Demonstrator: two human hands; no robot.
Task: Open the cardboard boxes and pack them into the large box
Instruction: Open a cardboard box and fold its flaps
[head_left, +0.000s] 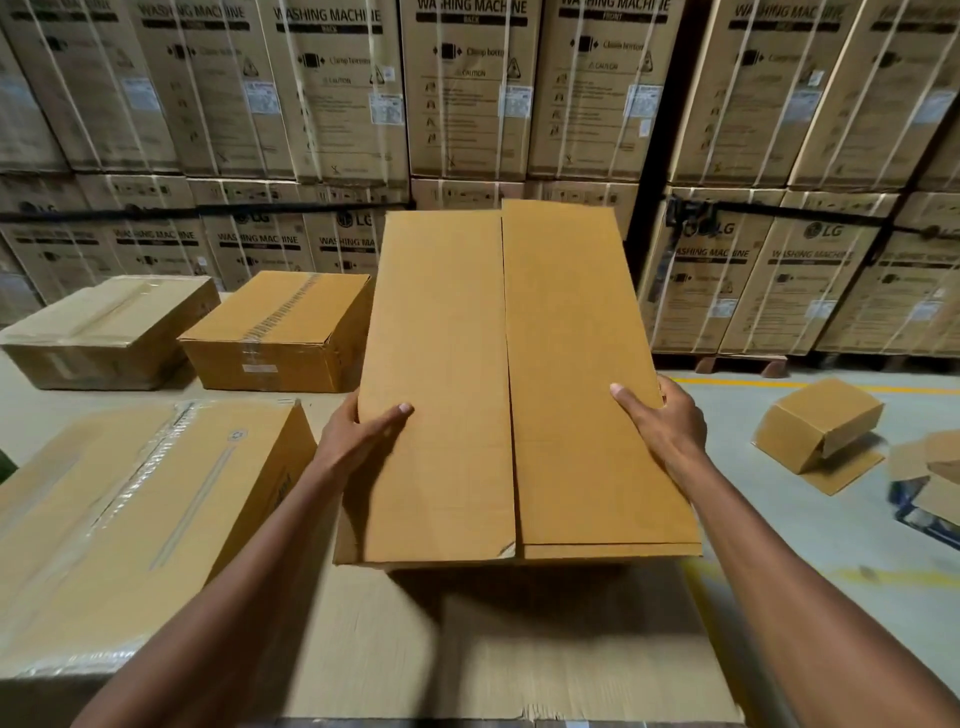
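A person holds a flattened cardboard box (519, 374) out in front, tilted so its far end rises toward the wall of washing machine cartons (467, 93). The left hand (358, 426) grips the box's left edge, thumb lying on the top face and fingers curled underneath. The right hand (660, 421) grips the right edge the same way, thumb on top. A seam runs lengthwise down the middle of the held box, and its near end hangs just above a broad sheet of cardboard (467, 649) lying below it. To the left of the held box sits a large taped box (130, 519), close beside it. Beyond that, further left and behind, stand two more sealed boxes: a taped one with a label (280, 332) and a paler one (109, 332) at its left. To the right of the held box, well apart on the grey floor (810, 545), lies a small opened box (821, 426) tipped on its side, with its flap spread out.
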